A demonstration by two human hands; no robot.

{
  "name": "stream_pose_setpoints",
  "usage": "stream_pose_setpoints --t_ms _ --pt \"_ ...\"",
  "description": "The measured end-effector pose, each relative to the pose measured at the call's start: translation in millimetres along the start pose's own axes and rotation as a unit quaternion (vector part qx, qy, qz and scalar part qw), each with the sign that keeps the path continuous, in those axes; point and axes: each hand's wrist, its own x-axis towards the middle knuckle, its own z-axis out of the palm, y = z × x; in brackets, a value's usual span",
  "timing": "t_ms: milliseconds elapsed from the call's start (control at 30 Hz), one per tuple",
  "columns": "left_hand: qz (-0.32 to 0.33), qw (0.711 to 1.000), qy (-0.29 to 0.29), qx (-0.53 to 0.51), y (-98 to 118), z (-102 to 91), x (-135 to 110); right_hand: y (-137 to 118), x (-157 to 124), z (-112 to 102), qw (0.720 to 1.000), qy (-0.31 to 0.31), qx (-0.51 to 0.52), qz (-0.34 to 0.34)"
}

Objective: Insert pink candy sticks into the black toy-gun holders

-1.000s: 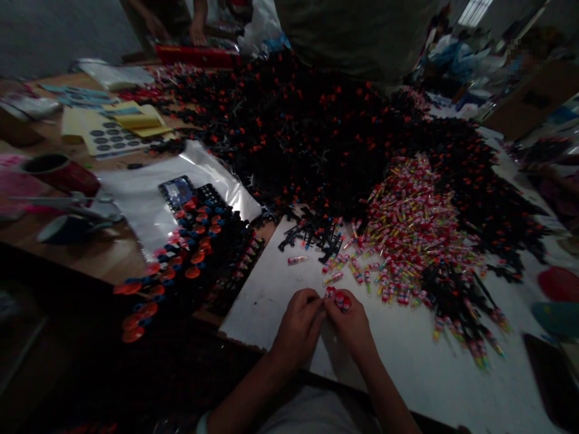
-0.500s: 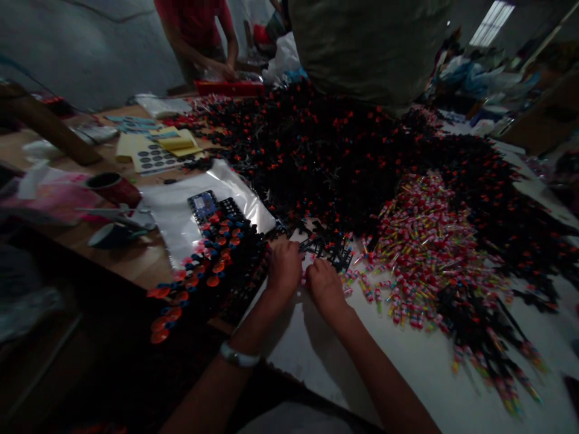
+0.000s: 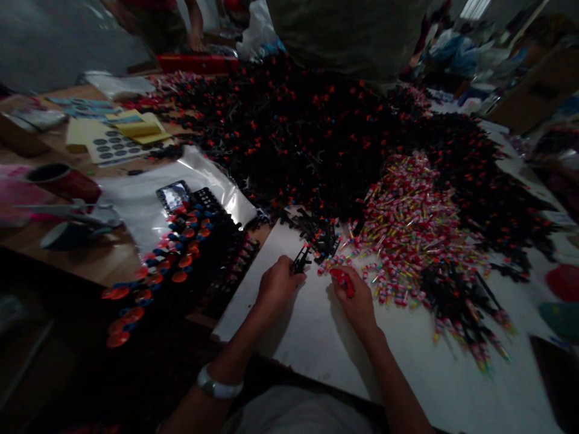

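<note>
My left hand is closed on a small black plastic piece, gun-like in outline, just above the white board. Apart from it on the right, my right hand has its fingers curled round a small red piece, whose kind I cannot make out. Between and beyond the hands lie loose black plastic pieces. Close to my right hand begins a heap of small pink, red and yellow candy-like tubes.
A large heap of black pieces with orange tips covers the far table. Rows of orange-ended pieces lie left, near scissors, a red cup and sticker sheets. A person's hand is by a red tray.
My hands were close together over the board; now they are apart. The black piece shows in my left hand and the red piece in my right. The view has shifted right.
</note>
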Motion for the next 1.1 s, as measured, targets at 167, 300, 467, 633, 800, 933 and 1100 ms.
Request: stream_pose_setpoints --t_ms 167,300,467,633,800,933,1100 --pt "-0.011 0.934 -0.107 -0.340 -1.5 12.8 -22.8 -17.8 -22.8 1.0 0.995 -0.040 0.082 0.039" --pt "-0.049 0.890 -0.124 -0.435 1.9 19.0 -39.3 -22.9 -39.0 -4.8 0.991 -0.053 0.090 0.079" --pt "-0.046 0.888 -0.128 -0.439 7.8 22.8 -50.2 -19.4 -44.3 -10.6 0.987 -0.040 0.101 0.120" --pt "-0.032 0.896 -0.121 -0.426 8.5 28.1 -55.3 -16.0 -42.7 -14.7 0.988 -0.022 0.090 0.123" --pt "-0.028 0.899 -0.101 -0.424 10.0 32.8 -59.6 -15.5 -42.3 -15.9 0.988 -0.030 0.097 0.120" --pt "-0.029 0.902 -0.089 -0.422 13.4 31.4 -61.5 -18.5 -42.8 -17.3 0.982 -0.028 0.120 0.145" --pt "-0.034 0.908 -0.073 -0.411 14.0 30.5 -62.6 -20.0 -42.7 -18.0 0.977 -0.037 0.134 0.160"
